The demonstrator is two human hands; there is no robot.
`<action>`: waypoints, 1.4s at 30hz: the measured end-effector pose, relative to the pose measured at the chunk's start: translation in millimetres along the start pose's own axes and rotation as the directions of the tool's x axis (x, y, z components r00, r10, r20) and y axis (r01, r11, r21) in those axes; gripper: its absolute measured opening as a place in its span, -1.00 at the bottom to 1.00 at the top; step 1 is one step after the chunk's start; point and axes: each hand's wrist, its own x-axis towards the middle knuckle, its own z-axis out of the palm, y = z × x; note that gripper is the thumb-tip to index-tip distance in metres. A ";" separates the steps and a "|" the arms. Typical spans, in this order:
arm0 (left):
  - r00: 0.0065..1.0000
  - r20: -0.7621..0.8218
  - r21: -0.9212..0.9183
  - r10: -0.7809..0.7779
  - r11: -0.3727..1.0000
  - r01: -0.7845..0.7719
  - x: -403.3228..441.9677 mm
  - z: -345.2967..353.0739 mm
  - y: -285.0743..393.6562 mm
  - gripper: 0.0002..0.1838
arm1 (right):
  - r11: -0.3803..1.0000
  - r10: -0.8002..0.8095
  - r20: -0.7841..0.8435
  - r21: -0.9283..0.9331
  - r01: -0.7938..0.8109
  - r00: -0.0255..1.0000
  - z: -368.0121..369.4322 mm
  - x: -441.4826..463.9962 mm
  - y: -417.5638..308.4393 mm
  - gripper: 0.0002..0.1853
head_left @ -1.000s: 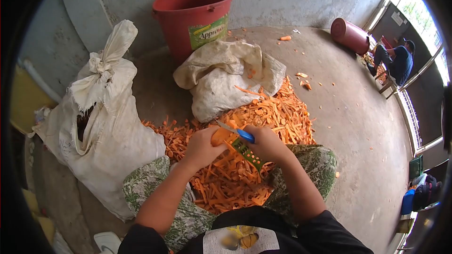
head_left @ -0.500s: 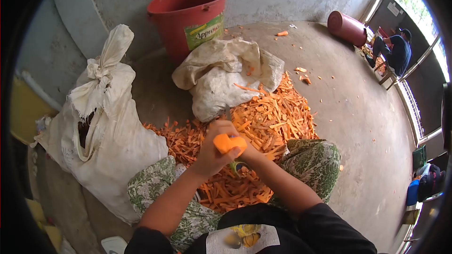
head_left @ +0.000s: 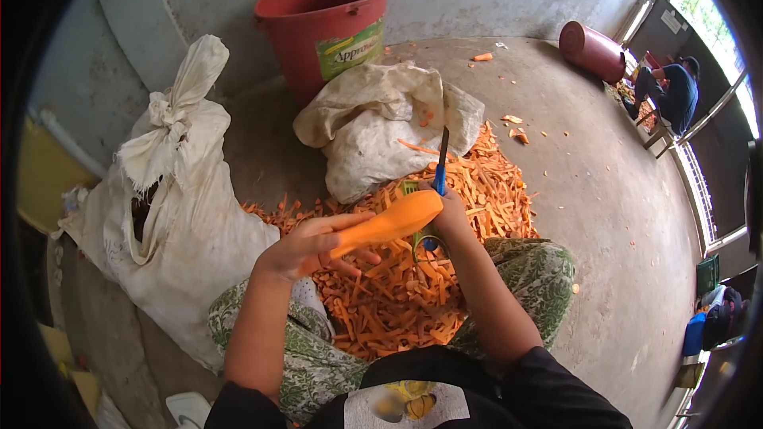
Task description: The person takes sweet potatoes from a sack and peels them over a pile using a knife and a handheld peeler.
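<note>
My left hand [head_left: 302, 248] grips the narrow end of a peeled carrot [head_left: 389, 221], whose thick end points up to the right. My right hand [head_left: 451, 210] is closed around a blue-handled knife [head_left: 442, 160], its dark blade standing up. A green tool, perhaps a peeler [head_left: 410, 187], also shows at that hand, partly hidden by the carrot, with a green loop hanging below. Under both hands a heap of orange carrot peelings [head_left: 397, 302] spreads between my legs.
Ahead, a crumpled white sack [head_left: 373, 131] lies against the heap, with a red bucket [head_left: 318, 48] behind it. On my left stands a full, knotted sack [head_left: 191, 246]. At far right another person [head_left: 678, 95] sits beside a tipped-over red barrel [head_left: 592, 52].
My hands have moved apart. The carrot, earlier end-on to me, now lies sideways in my left hand. The knife in my right hand has come into clear view, blade upward.
</note>
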 end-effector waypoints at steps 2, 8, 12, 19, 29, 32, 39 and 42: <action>0.991 -0.095 0.195 -0.096 0.974 0.113 6.5 -2.1 -8.8 -0.25 | 0.991 -0.081 0.000 -0.103 0.080 0.997 0.2 -3.7 -2.4 -0.75; 0.974 -0.227 0.687 -0.001 0.708 0.160 34.9 2.8 -44.5 -0.50 | 0.791 -0.132 0.170 -0.576 0.207 0.977 28.6 -51.6 -45.0 -0.79; 0.877 -0.311 0.812 0.366 0.582 0.046 39.3 3.8 -35.6 -0.53 | 0.481 -0.291 0.285 -0.782 0.397 0.913 16.5 -54.8 -41.9 -0.82; 0.757 -0.337 0.915 0.560 0.386 0.122 37.5 -7.8 -22.9 -0.59 | 0.351 -0.107 0.395 -0.844 0.406 0.912 16.6 -68.1 -46.4 -0.85; 0.790 -0.304 0.934 0.532 0.330 0.137 33.1 -2.0 -18.5 -0.68 | 0.335 -0.178 0.413 -0.828 0.449 0.893 16.3 -66.0 -37.9 -0.89; 0.809 -0.258 0.952 0.528 0.283 0.119 31.0 -4.8 -18.1 -0.67 | 0.300 -0.220 0.373 -0.853 0.427 0.901 16.1 -61.8 -26.8 -0.89; 0.763 -0.211 0.974 0.611 0.200 0.108 29.1 -1.7 -15.4 -0.65 | 0.270 -0.230 0.340 -0.878 0.395 0.912 20.5 -59.7 -23.8 -0.82; 0.746 -0.208 0.973 0.633 0.215 0.088 28.2 -1.3 -17.1 -0.63 | 0.294 -0.257 0.331 -0.868 0.399 0.908 20.5 -56.8 -22.0 -0.81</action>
